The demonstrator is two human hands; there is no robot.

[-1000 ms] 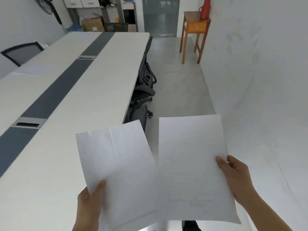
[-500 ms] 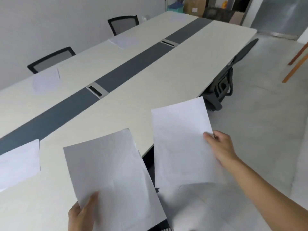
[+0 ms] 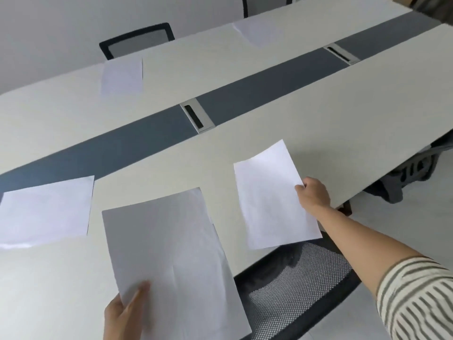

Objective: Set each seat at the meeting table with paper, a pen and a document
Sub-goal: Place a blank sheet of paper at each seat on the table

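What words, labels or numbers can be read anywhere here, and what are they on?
None can be read.
The sheet pinched by the right hand and the paper held by the left hand show no legible print.
The sheets lying on the table look blank from here.

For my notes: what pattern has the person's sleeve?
The sleeve has dark and pale stripes, seen in the head view.

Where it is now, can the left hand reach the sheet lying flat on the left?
Probably yes: only bare table lies between the left hand and that sheet, though the hand grips other paper.
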